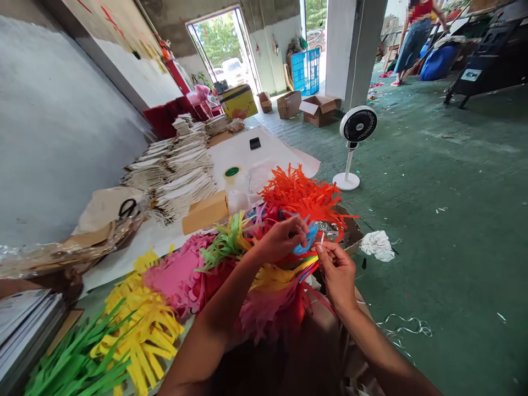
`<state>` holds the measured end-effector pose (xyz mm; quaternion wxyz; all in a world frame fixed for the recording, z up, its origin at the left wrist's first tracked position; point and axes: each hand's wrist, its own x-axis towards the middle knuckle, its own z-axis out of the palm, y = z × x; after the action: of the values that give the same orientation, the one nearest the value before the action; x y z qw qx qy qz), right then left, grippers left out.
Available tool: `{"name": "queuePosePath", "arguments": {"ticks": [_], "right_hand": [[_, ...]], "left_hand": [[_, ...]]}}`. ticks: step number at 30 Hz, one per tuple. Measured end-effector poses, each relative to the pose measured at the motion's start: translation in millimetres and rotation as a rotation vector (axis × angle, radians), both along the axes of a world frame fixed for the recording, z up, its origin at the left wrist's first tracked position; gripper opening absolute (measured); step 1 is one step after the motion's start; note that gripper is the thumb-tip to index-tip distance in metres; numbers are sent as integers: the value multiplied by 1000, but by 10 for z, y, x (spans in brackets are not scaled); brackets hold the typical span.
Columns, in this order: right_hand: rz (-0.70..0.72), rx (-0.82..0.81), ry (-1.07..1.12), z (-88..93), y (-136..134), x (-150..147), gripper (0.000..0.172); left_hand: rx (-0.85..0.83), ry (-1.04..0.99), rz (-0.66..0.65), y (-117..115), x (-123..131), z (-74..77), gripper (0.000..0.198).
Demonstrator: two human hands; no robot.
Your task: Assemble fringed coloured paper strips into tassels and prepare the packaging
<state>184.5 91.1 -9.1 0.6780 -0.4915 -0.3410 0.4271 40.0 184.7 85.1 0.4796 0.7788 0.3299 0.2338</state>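
My left hand [280,239] pinches a blue paper piece [306,240] among the coloured strips. Just to its right, my right hand [336,275] holds a thin white strip [320,238] between finger and thumb, close to the blue paper. Below and around both hands lies a heap of fringed crepe-like paper: orange [299,195], pink [177,278], yellow [140,324] and green [78,352]. The heap rests on a white-covered table [165,234]. My forearms hide the heap's near part.
Bundled cream fringed paper stacks [177,176], black-handled scissors [127,209], and a tape roll [232,173] sit on the table. Right of it lie green flooring [445,181] and a white fan [357,126]. Cardboard boxes [317,110] stand farther back. A co-worker [412,41] stands at the back.
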Motion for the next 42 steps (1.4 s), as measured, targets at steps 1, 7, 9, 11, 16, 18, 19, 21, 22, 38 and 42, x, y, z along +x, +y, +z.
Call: {"name": "queuePosePath", "arguments": {"ticks": [1, 7, 9, 11, 16, 18, 19, 21, 22, 38, 42], "right_hand": [[-4, -5, 10, -12, 3, -4, 30], [-10, -30, 52, -63, 22, -19, 36], [10, -36, 62, -56, 27, -20, 40], [48, -35, 66, -39, 32, -20, 39], [92, -18, 77, -31, 36, -17, 29], [95, -15, 82, -46, 35, -16, 28], [95, -14, 84, -54, 34, -15, 27], [91, -13, 84, -60, 32, -14, 27], [89, -13, 85, -58, 32, -13, 27], [112, -55, 79, -5, 53, -11, 36], [113, -52, 56, -25, 56, -10, 36]], "left_hand": [[-16, -8, -30, -8, 1, -66, 17], [-4, -12, -59, -29, -18, -211, 22], [3, -5, -55, -37, -32, -225, 23], [10, 0, -52, -50, -43, -242, 24], [-43, -40, -49, -97, -69, -285, 32], [-42, -65, -38, -109, -87, -307, 32], [-24, -69, -29, -113, -97, -319, 31], [29, -64, -11, -115, -119, -338, 27], [50, -60, -7, -116, -130, -344, 26], [86, 9, 75, -136, -110, -312, 23], [75, 14, 123, -159, -108, -288, 23]]}}
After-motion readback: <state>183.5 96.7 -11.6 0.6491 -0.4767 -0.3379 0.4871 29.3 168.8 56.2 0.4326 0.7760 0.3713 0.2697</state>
